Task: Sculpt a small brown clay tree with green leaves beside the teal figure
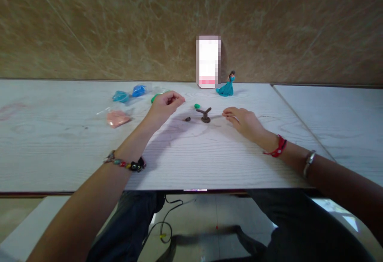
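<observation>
Several clear bags holding blue and coral lumps, left fingers pinched, right fingers bent, grasp unclear

Dark brown was seen on the forked clay piece and the small clay lump, green on the clay ball. The gowned figurine was coloured teal. Turquoise was shown by one clay bag, deep blue by a second bag, salmon pink by a third bag. The tabletop was streaked grey over white; the wall was veined pale on brown.
</observation>
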### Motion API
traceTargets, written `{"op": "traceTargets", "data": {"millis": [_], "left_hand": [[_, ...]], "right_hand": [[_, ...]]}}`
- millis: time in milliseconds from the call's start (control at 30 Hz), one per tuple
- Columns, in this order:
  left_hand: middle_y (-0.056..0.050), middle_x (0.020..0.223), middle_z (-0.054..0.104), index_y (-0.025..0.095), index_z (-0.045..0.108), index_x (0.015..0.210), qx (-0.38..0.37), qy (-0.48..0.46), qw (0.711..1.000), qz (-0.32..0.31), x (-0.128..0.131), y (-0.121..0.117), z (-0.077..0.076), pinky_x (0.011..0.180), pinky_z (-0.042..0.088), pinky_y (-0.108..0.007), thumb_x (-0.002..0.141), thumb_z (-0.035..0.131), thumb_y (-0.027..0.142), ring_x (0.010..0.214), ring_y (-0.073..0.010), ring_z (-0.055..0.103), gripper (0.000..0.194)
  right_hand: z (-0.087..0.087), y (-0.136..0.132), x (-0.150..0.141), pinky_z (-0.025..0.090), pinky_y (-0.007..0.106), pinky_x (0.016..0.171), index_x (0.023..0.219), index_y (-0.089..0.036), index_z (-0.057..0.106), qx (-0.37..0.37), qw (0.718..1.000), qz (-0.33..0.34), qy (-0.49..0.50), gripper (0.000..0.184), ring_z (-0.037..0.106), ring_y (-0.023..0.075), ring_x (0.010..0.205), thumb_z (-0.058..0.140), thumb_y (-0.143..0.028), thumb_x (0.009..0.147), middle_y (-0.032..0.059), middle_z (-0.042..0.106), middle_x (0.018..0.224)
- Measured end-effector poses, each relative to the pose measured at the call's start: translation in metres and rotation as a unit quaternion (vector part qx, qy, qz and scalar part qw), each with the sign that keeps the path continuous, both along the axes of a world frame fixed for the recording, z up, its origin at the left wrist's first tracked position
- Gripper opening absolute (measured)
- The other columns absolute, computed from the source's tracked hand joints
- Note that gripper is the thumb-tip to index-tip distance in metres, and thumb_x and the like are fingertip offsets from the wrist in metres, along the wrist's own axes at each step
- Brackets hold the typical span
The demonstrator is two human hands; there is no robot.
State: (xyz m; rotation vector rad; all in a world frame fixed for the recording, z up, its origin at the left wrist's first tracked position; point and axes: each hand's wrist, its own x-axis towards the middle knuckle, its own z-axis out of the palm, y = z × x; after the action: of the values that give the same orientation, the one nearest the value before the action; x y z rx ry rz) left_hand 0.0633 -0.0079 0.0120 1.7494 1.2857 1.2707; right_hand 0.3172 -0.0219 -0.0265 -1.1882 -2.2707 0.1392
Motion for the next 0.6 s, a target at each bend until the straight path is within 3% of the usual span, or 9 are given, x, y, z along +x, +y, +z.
{"op": "traceTargets", "data": {"millis": [100,167,267,367,467,600], "left_hand": [[0.006,0.046,0.035,0.017,0.053,0.063,-0.010,0.001,1.000,-0.003,0.000,0.000,-0.001,0.042,0.020,-0.021,0.068,0.057,0.027,0.044,-0.0054,0.029,0.012],[0.006,0.046,0.035,0.017,0.054,0.064,-0.015,-0.001,1.000,-0.006,0.000,0.000,0.000,0.042,0.019,-0.021,0.068,0.057,0.027,0.043,-0.0051,0.029,0.011],[0.007,0.046,0.035,0.017,0.054,0.065,-0.019,-0.011,1.000,-0.004,-0.001,0.000,0.000,0.041,0.018,-0.021,0.068,0.056,0.026,0.042,-0.0048,0.028,0.010],[0.007,0.045,0.034,0.017,0.054,0.066,-0.025,-0.028,0.999,0.002,-0.003,0.002,-0.001,0.040,0.017,-0.021,0.069,0.055,0.026,0.041,-0.0046,0.027,0.010],[0.007,0.044,0.033,0.016,0.054,0.066,-0.033,-0.037,0.999,0.001,-0.003,0.003,-0.002,0.040,0.016,-0.021,0.069,0.055,0.025,0.040,-0.0044,0.026,0.009],[0.007,0.045,0.034,0.016,0.055,0.066,-0.043,-0.039,0.998,-0.003,-0.001,0.003,-0.003,0.039,0.015,-0.020,0.069,0.055,0.024,0.040,-0.0042,0.026,0.009]], "right_hand": [[-0.002,-0.003,-0.003,0.045,0.036,0.079,0.100,-0.015,0.058,0.040,0.995,0.039,-0.080,0.020,0.064,0.0185,0.077,0.048,-0.017,0.083,0.0084,0.069,0.089],[0.000,-0.007,-0.004,0.046,0.036,0.079,0.094,-0.016,0.063,0.023,0.996,0.033,-0.084,0.017,0.064,0.0187,0.076,0.052,-0.018,0.081,0.0067,0.070,0.085],[0.004,-0.013,-0.001,0.050,0.033,0.078,0.088,-0.021,0.067,-0.054,0.998,0.013,-0.023,0.015,0.065,0.0190,0.082,0.060,-0.019,0.076,0.0022,0.070,0.089],[0.004,-0.018,0.005,0.050,0.033,0.084,0.096,-0.024,0.067,-0.106,0.993,0.015,0.040,0.024,0.062,0.0191,0.094,0.062,-0.020,0.073,0.0000,0.067,0.101],[0.004,-0.020,0.006,0.048,0.034,0.089,0.100,-0.021,0.065,-0.095,0.995,0.021,0.038,0.026,0.060,0.0191,0.100,0.059,-0.020,0.075,0.0027,0.065,0.107],[0.005,-0.019,-0.004,0.049,0.034,0.085,0.088,-0.018,0.069,-0.042,0.999,0.018,-0.007,0.016,0.062,0.0185,0.094,0.057,-0.019,0.077,0.0062,0.067,0.100]]}}
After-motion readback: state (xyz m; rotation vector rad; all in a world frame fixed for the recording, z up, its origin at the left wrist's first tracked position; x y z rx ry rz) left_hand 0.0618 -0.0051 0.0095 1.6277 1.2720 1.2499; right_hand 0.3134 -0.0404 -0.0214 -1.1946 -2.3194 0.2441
